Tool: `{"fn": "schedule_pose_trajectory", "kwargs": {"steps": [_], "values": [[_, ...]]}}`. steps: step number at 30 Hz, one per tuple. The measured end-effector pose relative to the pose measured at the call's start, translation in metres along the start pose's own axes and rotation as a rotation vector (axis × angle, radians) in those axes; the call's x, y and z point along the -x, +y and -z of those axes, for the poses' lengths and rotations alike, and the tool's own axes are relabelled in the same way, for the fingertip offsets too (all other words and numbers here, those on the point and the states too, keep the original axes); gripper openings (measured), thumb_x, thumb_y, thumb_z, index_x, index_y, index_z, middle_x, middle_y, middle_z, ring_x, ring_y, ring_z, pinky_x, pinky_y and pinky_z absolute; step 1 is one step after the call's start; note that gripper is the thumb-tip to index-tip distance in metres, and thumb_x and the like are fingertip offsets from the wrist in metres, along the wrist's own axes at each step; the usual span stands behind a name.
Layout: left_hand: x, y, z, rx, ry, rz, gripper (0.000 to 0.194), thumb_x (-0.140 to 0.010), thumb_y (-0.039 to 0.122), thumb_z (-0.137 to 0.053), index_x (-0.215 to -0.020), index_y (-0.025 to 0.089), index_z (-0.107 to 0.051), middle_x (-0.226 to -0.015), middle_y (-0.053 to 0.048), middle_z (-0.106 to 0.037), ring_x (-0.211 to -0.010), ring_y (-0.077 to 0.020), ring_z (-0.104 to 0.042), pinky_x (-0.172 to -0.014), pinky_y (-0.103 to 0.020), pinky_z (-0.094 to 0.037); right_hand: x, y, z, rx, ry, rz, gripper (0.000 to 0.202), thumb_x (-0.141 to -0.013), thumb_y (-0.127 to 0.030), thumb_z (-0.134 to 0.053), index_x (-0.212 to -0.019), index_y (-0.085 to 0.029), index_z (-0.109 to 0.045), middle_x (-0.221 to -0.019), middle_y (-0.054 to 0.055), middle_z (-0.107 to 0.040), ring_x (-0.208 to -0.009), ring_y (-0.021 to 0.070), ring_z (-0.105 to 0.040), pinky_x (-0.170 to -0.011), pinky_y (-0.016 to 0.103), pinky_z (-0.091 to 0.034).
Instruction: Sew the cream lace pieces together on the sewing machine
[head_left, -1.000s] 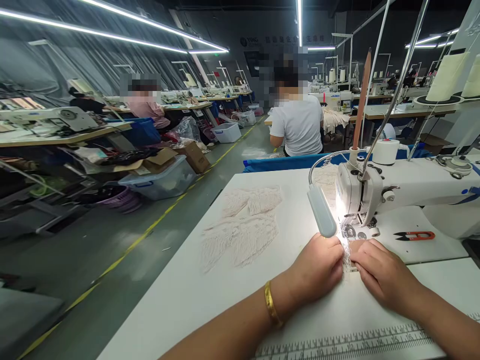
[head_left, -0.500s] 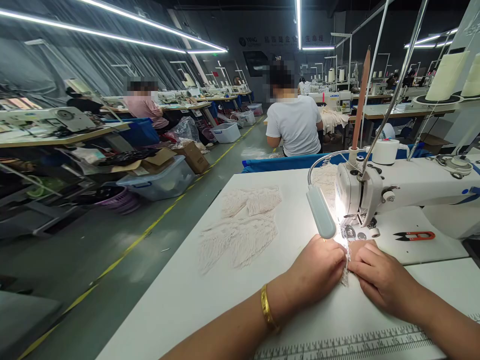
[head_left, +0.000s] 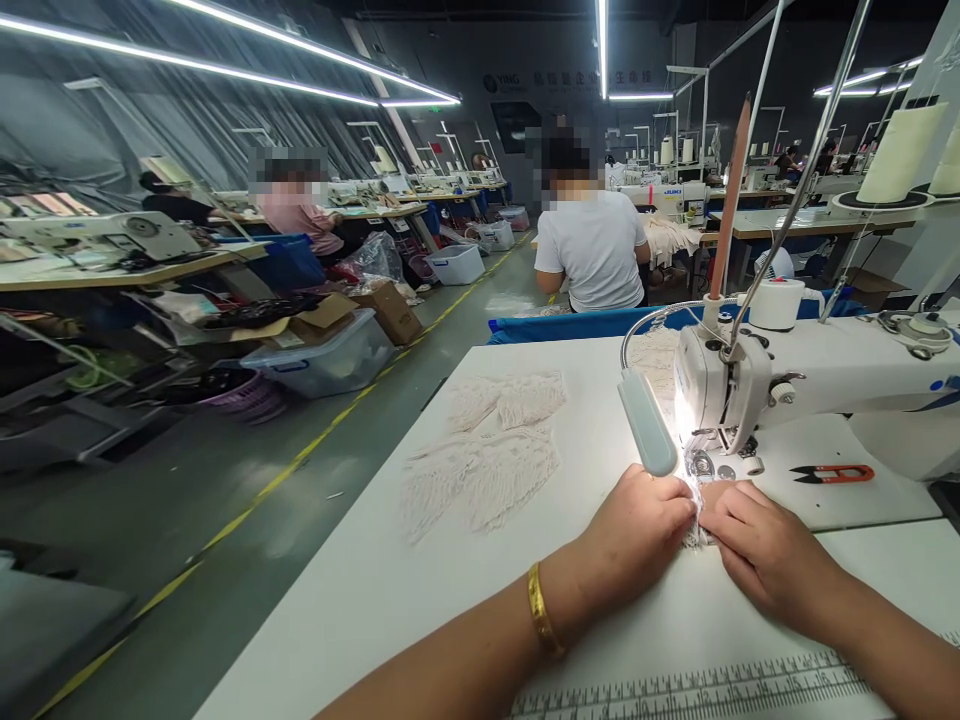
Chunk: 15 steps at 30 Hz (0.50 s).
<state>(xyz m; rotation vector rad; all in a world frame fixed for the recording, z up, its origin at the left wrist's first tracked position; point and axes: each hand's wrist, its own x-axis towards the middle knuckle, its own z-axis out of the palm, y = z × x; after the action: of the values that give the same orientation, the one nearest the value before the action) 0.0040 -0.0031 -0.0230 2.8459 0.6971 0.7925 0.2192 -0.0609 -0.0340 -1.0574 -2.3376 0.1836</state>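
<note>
Under the needle area of a white sewing machine (head_left: 720,385) lies a narrow strip of pale lace (head_left: 696,530), lit by a lamp. My left hand (head_left: 645,520) is closed on the lace's left edge, its fingers pinched. From the right, my right hand (head_left: 765,550) pinches the same strip, with a brown piece (head_left: 716,494) beside its fingertips. Pale lace pieces (head_left: 484,450) lie flat on the white table (head_left: 360,610) to the left. More lace (head_left: 652,360) is behind the lamp head (head_left: 647,425).
Red-handled thread snips (head_left: 834,473) rest on the machine bed at the right. A printed ruler scale (head_left: 697,690) runs along the near table edge. A person in a white shirt (head_left: 592,250) sits ahead, beyond a blue cloth trough (head_left: 555,327).
The lace's lower end has drawn up closer to my fingers and the machine. Both hands stay on it, nearly in the same place. The view has shifted slightly.
</note>
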Motion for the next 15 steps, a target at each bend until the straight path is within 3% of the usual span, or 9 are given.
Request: {"fn": "schedule_pose_trajectory", "kwargs": {"steps": [15], "values": [[0.002, -0.0041, 0.0012, -0.003, -0.011, 0.011, 0.027, -0.097, 0.009, -0.046, -0.088, 0.019, -0.069, -0.082, -0.006, -0.066, -0.078, -0.0187, -0.06, -0.072, -0.032, -0.047, 0.0008, 0.0022, 0.0001, 0.031, 0.021, -0.004, 0.035, -0.091, 0.0, -0.044, -0.11, -0.021, -0.064, -0.09, 0.005, -0.059, -0.082, 0.0214, -0.051, -0.068, 0.033, -0.047]]}}
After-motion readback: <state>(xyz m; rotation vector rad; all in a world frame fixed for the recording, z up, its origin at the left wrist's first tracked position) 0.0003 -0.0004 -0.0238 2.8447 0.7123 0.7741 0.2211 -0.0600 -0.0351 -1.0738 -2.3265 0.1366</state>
